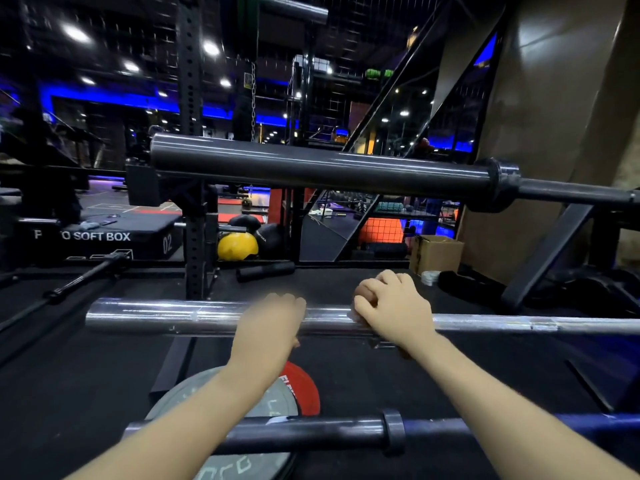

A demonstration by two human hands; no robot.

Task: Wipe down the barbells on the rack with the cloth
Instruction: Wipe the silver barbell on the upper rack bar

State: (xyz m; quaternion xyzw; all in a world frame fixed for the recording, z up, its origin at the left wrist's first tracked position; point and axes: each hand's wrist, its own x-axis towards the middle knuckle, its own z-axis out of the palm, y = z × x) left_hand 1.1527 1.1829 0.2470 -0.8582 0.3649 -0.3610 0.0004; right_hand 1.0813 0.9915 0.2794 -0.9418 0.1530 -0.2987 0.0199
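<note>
Brown cloth (363,294) mostly hidden under right hand (391,306) on chrome barbell (173,315)

We see a dim hall lit by ceiling spots (77,33) at ten o'clock. Glare streaks the chrome barbell (194,315); the left hand (273,323) is motion-blurred, and edges bow.

A black foam box (100,237) at the left read "SOFT BOX" in white along its front, the word before it partly hidden, with "02" on its end face. The red plate (304,389) on the floor showed white letters, cut off and unreadable.
</note>
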